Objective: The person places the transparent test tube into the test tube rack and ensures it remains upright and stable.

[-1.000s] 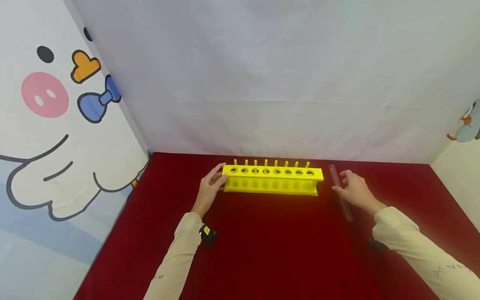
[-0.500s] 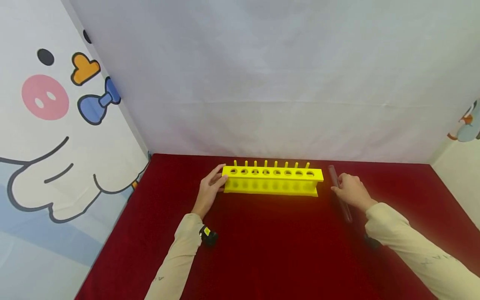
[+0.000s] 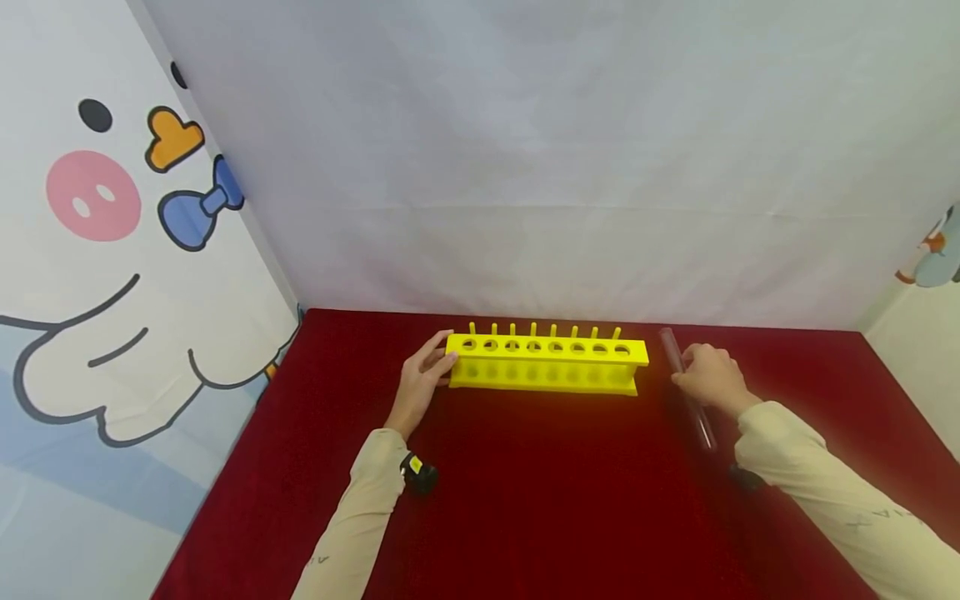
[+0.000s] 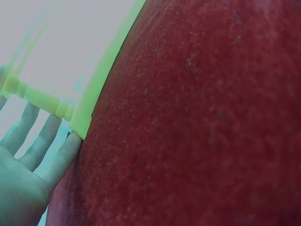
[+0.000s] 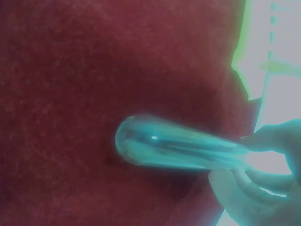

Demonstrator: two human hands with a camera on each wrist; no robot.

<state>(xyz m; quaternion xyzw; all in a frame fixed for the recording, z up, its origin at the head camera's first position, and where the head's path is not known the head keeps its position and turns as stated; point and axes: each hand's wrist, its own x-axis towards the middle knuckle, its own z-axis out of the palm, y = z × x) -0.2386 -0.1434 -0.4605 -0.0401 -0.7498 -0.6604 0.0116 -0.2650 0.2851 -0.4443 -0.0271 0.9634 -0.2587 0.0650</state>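
A yellow test tube rack stands on the red cloth, with a row of holes along its top and upright pegs behind. My left hand holds the rack's left end, thumb at the front and fingers at the side and back. The left wrist view shows several fingertips against the rack's end. To the right of the rack, my right hand pinches a clear test tube around its middle, thumb on one side and fingers opposite. The tube's rounded closed end points towards me.
Red cloth covers the table. A pale curtain hangs along the back edge, and a cartoon-printed curtain lines the left side. A dark device with a yellow mark sits at the left wrist.
My right fingers have closed on the test tube, and its near end has shifted slightly right and towards me. The left hand and the rack hold their place.
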